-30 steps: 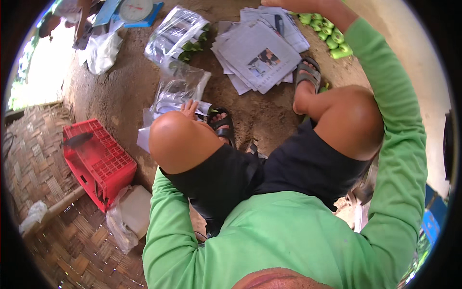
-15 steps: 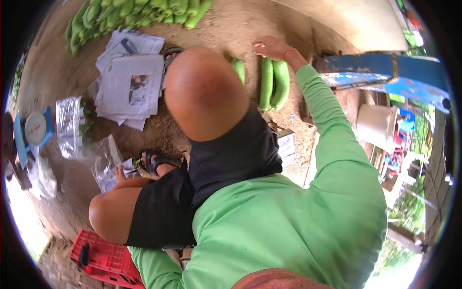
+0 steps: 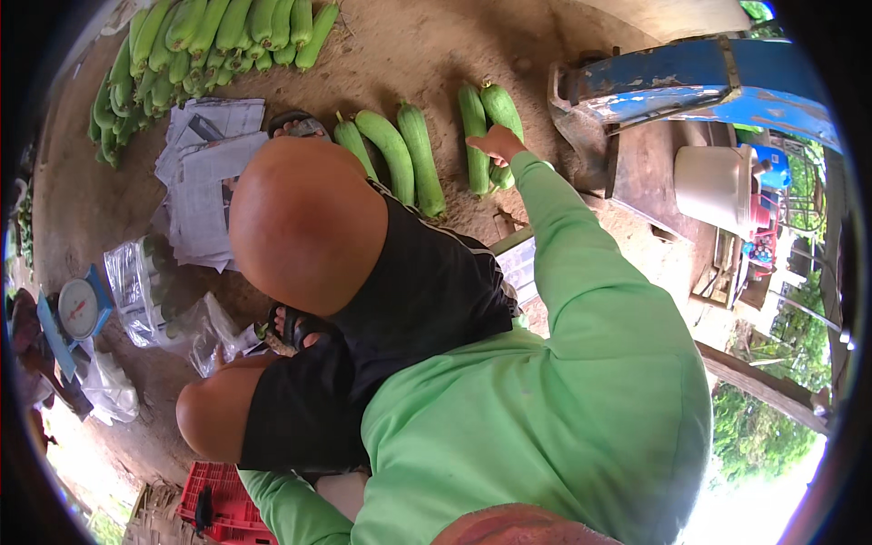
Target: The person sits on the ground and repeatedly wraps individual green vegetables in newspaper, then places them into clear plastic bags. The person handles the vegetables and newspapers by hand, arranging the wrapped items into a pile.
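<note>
My right hand (image 3: pixel 498 143) lies over a pair of long green gourds on the dirt floor. One finger stretches left across the left gourd (image 3: pixel 474 168) of the pair. Under the palm is the right gourd (image 3: pixel 501 104); the hand looks open and grips neither. Left of them, three more gourds (image 3: pixel 385 153) lie side by side, the leftmost partly behind my raised knee. Only a fingertip or two of my left hand (image 3: pixel 219 356) shows past my lower knee, beside a clear plastic bag (image 3: pixel 207 320). Whether it grips the bag is hidden.
A large heap of gourds (image 3: pixel 218 36) lies at the far left, with newspaper sheets (image 3: pixel 204 195) nearer. A blue dial scale (image 3: pixel 82 304) and a wrapped plastic pack (image 3: pixel 132 282) are at left. A red crate (image 3: pixel 222 504) stands below; a blue beam (image 3: pixel 690 77) juts in at right.
My right hand has come nearer, from the gourds' far ends onto their middle. My raised knee has shifted left, uncovering more gourds. The whole view has shifted somewhat.
</note>
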Available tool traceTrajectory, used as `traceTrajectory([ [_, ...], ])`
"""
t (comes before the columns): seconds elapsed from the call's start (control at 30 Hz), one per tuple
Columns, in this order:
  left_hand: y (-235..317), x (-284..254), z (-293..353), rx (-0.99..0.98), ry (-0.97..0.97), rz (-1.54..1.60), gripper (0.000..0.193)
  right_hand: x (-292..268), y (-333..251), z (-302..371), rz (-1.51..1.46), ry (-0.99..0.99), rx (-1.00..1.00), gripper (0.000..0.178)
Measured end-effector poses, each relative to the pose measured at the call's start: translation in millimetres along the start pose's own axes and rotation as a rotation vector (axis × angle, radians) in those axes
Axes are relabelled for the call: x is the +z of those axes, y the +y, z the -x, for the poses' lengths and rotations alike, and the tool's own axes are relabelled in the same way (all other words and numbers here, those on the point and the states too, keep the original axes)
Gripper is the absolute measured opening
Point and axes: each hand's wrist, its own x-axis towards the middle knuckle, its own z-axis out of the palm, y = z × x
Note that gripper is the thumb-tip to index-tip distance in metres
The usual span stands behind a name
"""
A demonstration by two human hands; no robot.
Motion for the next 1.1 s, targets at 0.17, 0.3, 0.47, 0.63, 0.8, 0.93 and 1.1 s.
traceTrajectory([
  [0.17, 32.4, -77.7, -20.6, 0.085, -0.115, -0.024, 0.050, 24.3, 20.9, -29.5, 0.030, 0.170, 0.000, 0.069],
  [0.3, 76.6, -173.9, -17.4, 0.183, -0.147, -0.107, 0.050, 25.0, 3.1, -25.8, -0.059, 0.107, -0.009, 0.058],
  [0.47, 186.0, -184.4, 0.8, 0.353, -0.172, -0.153, 0.055, 22.4, 11.6, -15.6, -0.163, 0.121, -0.106, 0.059],
  [0.63, 332.7, -132.7, 79.5, 0.560, -0.195, -0.397, 0.056, 8.0, -11.0, 3.1, -0.375, -0.205, -0.149, 0.063],
  [0.8, 401.0, -81.1, 103.3, 0.716, -0.200, -0.333, 0.054, -49.9, -49.4, 44.7, -0.332, -0.139, -0.309, 0.067],
  [0.93, 417.8, -70.8, 99.5, 0.736, -0.177, -0.167, 0.050, -120.5, -122.9, 78.6, -0.156, 0.058, -0.581, 0.077],
  [1.1, 403.7, -64.9, 80.3, 0.755, -0.188, 0.075, 0.047, -194.9, -226.4, 157.7, -0.175, 0.265, -1.026, 0.063],
])
